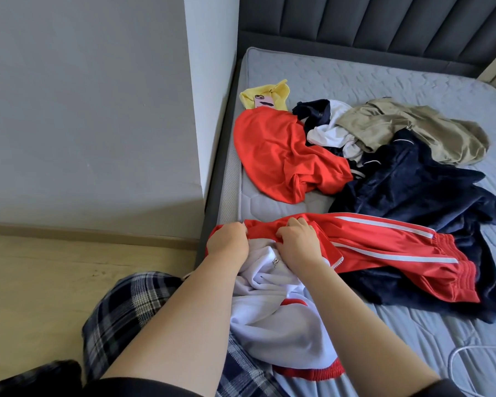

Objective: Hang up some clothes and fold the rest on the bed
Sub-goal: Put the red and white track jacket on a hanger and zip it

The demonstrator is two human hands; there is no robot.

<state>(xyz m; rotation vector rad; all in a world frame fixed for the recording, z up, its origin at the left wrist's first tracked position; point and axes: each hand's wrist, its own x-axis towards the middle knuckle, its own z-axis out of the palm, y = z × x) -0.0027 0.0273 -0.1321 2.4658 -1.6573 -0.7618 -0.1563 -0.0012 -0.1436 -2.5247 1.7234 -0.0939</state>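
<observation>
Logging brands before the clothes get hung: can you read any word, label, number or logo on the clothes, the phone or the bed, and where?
No text can be read in this view.
Phone on the yellow garment: a dark mark on its pink back, no legible letters.
Red track jacket: white stripes only, no brand or label showing.

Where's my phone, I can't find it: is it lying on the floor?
No, the pink phone lies on the yellow garment, up on the mattress.
</observation>
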